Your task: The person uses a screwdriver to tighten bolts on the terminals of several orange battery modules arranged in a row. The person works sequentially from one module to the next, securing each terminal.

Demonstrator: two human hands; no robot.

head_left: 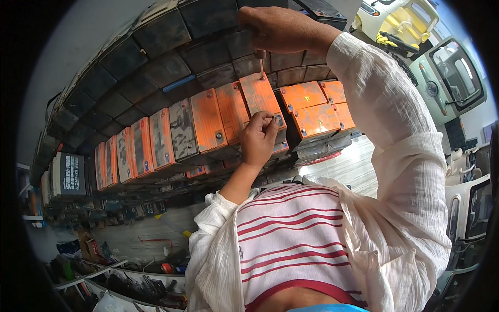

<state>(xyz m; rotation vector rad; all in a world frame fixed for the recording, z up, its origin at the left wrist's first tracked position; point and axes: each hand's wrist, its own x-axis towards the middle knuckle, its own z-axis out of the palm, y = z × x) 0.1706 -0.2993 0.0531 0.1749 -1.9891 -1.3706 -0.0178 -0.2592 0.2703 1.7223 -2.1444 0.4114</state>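
Note:
An orange-topped battery, dusty and streaked, stands before me at the right end of a row. My right hand is closed high above it around a screwdriver; the shaft points down and its tip meets the terminal at the battery's far corner. At the near corner, my left hand pinches a small piece, too small to name, beside the blue-ringed terminal. More orange batteries and a grey-black battery continue the row to the left.
Dark batteries are stacked high behind the row. Other orange batteries stand to the right, past a narrow gap. A black battery with writing is at the far left. An open tray of tools and parts lies lower left; pale vehicles stand at the right.

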